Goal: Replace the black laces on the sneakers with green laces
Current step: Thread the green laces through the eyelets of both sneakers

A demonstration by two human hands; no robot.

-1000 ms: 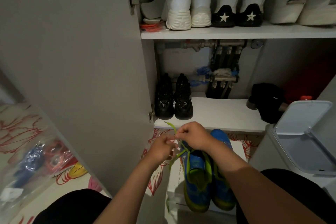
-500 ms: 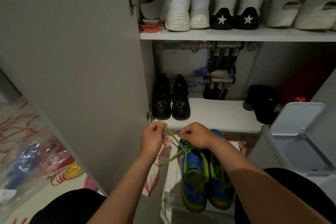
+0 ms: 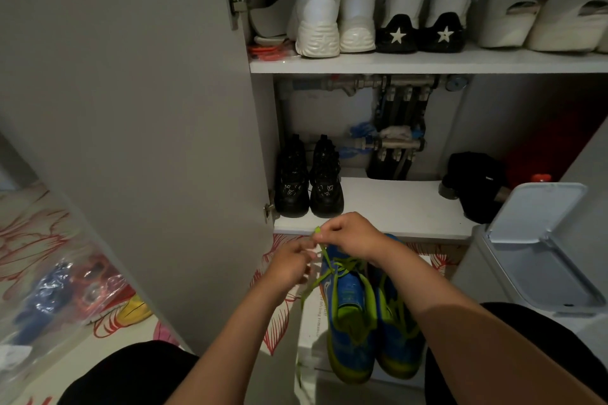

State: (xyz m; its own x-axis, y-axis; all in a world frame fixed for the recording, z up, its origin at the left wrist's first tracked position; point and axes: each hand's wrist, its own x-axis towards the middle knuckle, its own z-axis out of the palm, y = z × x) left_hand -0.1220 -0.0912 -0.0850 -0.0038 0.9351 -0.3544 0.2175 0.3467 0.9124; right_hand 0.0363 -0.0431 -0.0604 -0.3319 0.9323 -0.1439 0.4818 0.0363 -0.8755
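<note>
Green laces (image 3: 342, 265), flat and ribbon-like, criss-cross the blue-and-lime sneakers (image 3: 353, 322) standing on a white box (image 3: 311, 322) below the cabinet shelf (image 3: 394, 207). The right hand (image 3: 352, 235) pinches a lace tip. The left hand (image 3: 289, 265), blurred, has dropped lower beside it since half a second ago, and I cannot tell its grip.

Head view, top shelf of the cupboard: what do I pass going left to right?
Orange-red bundle → chunky white sneakers → white sneakers with black star heels → white slotted shoes.

A home entryway: an open shoe cupboard (image 3: 427, 64) with shelved shoes (image 3: 317, 10).
</note>
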